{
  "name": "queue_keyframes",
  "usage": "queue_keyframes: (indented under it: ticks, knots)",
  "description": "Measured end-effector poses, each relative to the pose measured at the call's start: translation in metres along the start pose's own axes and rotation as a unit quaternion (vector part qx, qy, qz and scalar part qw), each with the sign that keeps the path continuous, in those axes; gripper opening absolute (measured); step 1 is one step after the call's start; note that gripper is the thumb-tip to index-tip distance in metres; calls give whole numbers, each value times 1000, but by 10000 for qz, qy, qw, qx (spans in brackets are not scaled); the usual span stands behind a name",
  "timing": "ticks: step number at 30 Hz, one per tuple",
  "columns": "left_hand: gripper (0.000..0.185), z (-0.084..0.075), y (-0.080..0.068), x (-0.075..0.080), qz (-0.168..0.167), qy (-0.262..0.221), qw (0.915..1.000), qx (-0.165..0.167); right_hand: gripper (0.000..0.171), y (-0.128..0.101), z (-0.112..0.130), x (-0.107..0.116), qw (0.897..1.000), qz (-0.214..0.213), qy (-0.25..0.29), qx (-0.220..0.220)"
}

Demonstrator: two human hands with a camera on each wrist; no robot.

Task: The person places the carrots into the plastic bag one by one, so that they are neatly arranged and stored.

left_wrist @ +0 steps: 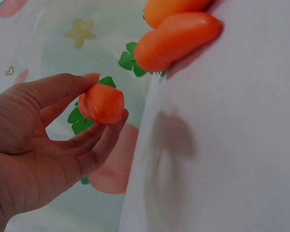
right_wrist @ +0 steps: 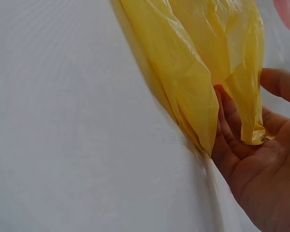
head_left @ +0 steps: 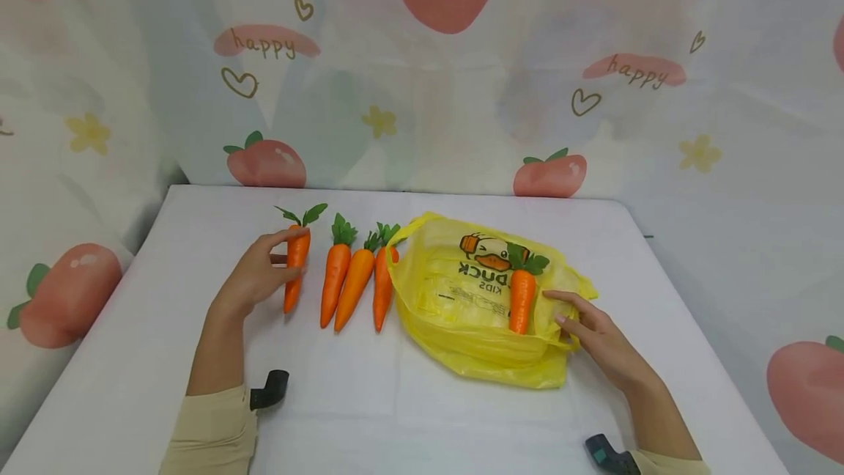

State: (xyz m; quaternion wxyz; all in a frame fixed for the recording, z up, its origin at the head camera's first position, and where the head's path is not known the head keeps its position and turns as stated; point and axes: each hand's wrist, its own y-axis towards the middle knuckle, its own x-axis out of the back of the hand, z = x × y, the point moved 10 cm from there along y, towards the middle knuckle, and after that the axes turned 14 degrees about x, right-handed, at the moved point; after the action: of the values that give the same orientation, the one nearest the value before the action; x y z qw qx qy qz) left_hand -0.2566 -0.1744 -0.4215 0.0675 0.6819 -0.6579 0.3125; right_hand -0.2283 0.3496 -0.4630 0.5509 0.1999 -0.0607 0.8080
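My left hand point(head_left: 260, 270) pinches an orange carrot point(head_left: 297, 255) with green leaves between thumb and fingers. In the left wrist view that carrot point(left_wrist: 104, 104) points its tip toward the camera, above a shadow on the table. Right of it lie three more carrots point(head_left: 336, 277), leaves toward the back; the bag's edge partly overlaps the rightmost one. My right hand point(head_left: 603, 336) holds the right edge of a yellow plastic bag point(head_left: 455, 347) with a duck print. Another carrot point(head_left: 522, 303) lies against the printed side, its tip near the bag's front fold.
A white-covered table point(head_left: 369, 416) holds everything. Behind it and at both sides hangs a patterned curtain point(head_left: 422, 94) with strawberries and hearts. Small dark devices point(head_left: 270, 389) sit at both wrists.
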Motion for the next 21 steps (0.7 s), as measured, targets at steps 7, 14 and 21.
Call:
queue_keyframes:
  ticks: [7,14,21]
  knots:
    - [65,-27,-9,-4,172,-170,9988,-431,45,0,3,3,10000,3,-16,13]
    - [64,-51,-24,-6,181,-392,9960,-787,44,-1,2,1,10000,-12,24,12]
    - [65,-93,-42,-17,367,-530,9881,-1393,44,-1,2,2,10000,-42,9,22]
